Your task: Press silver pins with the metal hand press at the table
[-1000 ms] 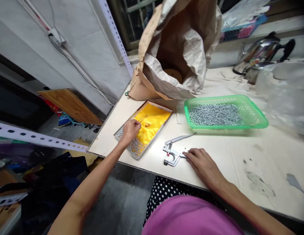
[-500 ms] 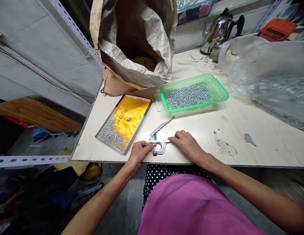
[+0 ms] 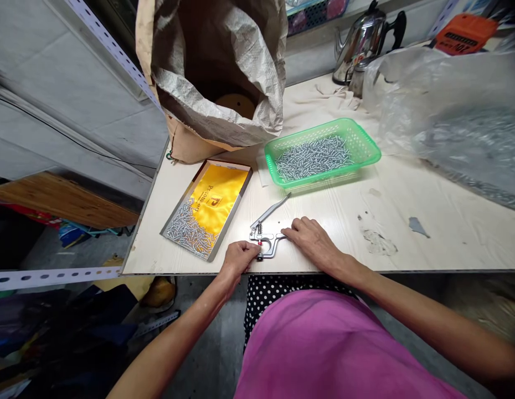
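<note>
Lying on the pale desk [image 3: 324, 213] with their two handles spread apart, the snap-fastener pliers [image 3: 271, 237] are silver-grey metal, with a C-shaped frame, a dark coil spring, a small red part in the mouth and a dark round piece at the lower end. The upper handle slants away toward the green basket; the lower one runs toward the right hand [image 3: 311, 238].

The pliers sit between the two hands, near the front edge. At their mouth is the left hand [image 3: 240, 259], thumb and forefinger pressed together beside the red part; whether a pin is pinched there cannot be told. The right hand rests palm down, fingers bent and side by side, a fingertip on the end of the lower handle; its thumb is hidden, so whether it grips cannot be told.

Counted, there is one pair of pliers, one shallow tray [image 3: 231, 217] holding one yellow printed sheet [image 3: 224, 185], one green perforated basket [image 3: 367, 147], one paper sack [image 3: 186, 138] and one steel kettle [image 3: 359, 47]. Metal pins form two heaps, one in the tray [image 3: 186, 230] and one in the basket, too many to number.
</note>
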The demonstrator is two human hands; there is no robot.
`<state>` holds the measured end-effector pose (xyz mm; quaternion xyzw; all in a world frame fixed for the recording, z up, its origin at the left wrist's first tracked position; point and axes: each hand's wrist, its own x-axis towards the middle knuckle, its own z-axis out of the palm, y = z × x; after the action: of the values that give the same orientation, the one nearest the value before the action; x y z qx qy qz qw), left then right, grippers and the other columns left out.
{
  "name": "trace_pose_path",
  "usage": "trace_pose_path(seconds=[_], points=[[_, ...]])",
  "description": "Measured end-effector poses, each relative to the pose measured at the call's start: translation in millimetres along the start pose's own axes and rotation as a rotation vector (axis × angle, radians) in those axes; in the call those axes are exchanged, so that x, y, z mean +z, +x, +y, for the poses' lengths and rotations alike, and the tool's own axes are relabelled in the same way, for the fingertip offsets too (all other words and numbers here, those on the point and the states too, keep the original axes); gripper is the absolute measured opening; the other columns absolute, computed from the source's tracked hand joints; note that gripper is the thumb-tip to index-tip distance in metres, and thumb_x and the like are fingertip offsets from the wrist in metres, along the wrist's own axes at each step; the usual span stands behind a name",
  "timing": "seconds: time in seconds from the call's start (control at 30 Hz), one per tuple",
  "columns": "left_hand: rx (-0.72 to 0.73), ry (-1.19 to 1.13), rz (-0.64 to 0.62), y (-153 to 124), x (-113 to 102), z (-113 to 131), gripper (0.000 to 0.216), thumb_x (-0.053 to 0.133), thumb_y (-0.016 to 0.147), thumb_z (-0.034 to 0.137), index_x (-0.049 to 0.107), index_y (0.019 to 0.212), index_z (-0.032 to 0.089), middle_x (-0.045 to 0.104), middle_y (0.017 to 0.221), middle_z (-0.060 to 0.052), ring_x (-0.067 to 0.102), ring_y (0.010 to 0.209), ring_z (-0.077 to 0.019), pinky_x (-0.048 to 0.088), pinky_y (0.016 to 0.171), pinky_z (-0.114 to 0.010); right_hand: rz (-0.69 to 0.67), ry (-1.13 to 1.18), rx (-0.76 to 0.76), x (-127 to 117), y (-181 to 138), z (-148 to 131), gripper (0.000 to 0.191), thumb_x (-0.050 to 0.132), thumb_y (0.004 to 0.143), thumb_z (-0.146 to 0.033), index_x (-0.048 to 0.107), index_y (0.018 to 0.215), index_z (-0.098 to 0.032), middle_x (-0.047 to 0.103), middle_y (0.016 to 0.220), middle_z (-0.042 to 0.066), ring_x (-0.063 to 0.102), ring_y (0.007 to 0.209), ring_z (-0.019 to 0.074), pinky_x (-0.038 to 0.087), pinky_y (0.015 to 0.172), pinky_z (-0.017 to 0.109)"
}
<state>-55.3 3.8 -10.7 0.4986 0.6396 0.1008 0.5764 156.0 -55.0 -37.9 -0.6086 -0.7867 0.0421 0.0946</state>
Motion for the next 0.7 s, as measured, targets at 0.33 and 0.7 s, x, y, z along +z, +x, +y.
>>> trace_pose_path(seconds=[0.33,0.7], points=[[-0.114,0.165,-0.115,-9,-3,6,0.018,0.065,0.079,0.029,0.060,0.071,0.014,0.047,0.044,0.008,0.042,0.033,-0.0046,0.030,0.036,-0.016,0.003,-0.070,-0.005,-5,-2,-5,0.017,0.052,0.094,-0.016,0.066,0.101,-0.022,0.060,0.093,0.007,0.046,0.086,0.0228,0.026,0.072,0.035],[-0.111,0.260,-0.204,-8,-4,6,0.026,0.063,0.080,0.026,0.053,0.058,0.016,0.046,0.039,0.007,0.043,0.031,-0.0053,0.027,0.035,-0.016,-0.120,0.146,-0.060,-26,11,5,0.021,0.050,0.098,-0.030,0.067,0.100,-0.019,0.062,0.100,0.008,0.052,0.091,0.0210,0.037,0.075,0.032]])
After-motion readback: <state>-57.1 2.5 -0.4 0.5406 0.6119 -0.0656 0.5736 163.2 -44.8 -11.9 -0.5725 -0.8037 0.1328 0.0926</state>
